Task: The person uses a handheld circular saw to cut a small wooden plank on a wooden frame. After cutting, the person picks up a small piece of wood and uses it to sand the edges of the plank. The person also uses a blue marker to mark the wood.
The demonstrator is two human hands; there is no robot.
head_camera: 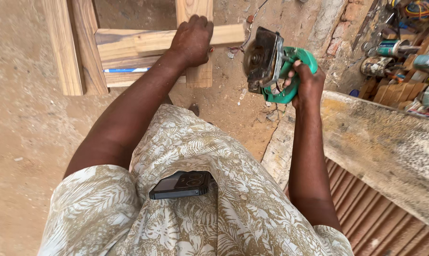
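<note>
Two upright planks (74, 47) stand at the far left on the sandy floor (20, 118). A blue pen (125, 70) lies on the stacked boards (124, 50) beside them. The left hand (191, 40) presses palm-down on the crossing wooden strip (228, 34), grip closed flat over the wood where it meets a vertical board (199, 73). A phone (181, 185) sits in the patterned shirt's pocket. The right hand (307, 83) holds a green circular saw (271, 64) in the air, grip clamped on its handle; the saw hangs just right of the strip's end, apart from it. Cans (390, 47) clutter the far right, above a dusty slab (380, 142).
</note>
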